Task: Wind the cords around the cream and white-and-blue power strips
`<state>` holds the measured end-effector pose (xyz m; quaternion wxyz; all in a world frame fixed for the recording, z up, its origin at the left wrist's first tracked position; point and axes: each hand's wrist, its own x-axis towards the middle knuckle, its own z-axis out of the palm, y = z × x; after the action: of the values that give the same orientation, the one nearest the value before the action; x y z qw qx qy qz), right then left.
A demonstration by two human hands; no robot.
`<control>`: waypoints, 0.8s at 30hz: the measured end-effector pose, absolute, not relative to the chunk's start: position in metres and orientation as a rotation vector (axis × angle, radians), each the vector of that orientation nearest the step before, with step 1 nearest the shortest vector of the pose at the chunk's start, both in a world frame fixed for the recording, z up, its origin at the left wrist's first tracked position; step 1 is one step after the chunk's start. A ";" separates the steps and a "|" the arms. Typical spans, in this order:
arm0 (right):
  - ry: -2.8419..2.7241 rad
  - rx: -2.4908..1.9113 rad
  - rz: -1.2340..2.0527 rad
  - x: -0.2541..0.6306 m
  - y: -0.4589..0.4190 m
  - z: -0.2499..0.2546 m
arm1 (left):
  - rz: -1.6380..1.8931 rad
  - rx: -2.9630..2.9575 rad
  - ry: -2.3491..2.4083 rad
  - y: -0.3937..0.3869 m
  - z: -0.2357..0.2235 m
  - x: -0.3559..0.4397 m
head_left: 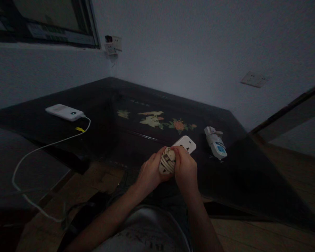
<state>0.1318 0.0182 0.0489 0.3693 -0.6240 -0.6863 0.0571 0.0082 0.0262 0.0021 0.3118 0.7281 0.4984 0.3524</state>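
Clasping a strip [189, 142] and its bundled cord [168, 161] between left hand [152, 168] and right hand [186, 168] below frame centre, with a second strip [218, 149] at right and a device [63, 112] at left on the table [102, 140].

Domestic interior, apparently a room in a home, dimly lit: plain pale plaster walls [189, 52], a dark-framed window [52, 21] at upper left, a socket cluster [117, 43] in the corner and a further double socket plate [254, 79] at right. Principal furnishing, one black glossy table [94, 99] set against the walls, its top decorated with a bird-and-flower motif [152, 121], over brownish flooring [241, 231]. Household electrical goods on or above it: a white power strip [185, 141], a cord-wrapped extension socket [216, 143], a white handheld device [64, 112] with cable [42, 145].
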 end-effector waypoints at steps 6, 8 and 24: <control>-1.724 -1.457 0.073 0.126 0.029 0.040 | 1.012 1.881 1.263 0.029 -0.004 0.007; -1.697 -1.368 0.138 0.129 0.030 0.039 | 1.016 1.885 1.263 0.030 -0.005 0.007; -1.603 -1.069 0.092 0.154 0.020 0.036 | 1.104 1.721 1.197 0.031 -0.003 0.006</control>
<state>0.1540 0.0198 0.0356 0.5699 -0.4555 -0.6828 0.0391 0.0057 0.0309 -0.0028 0.3766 0.6730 0.4679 0.4317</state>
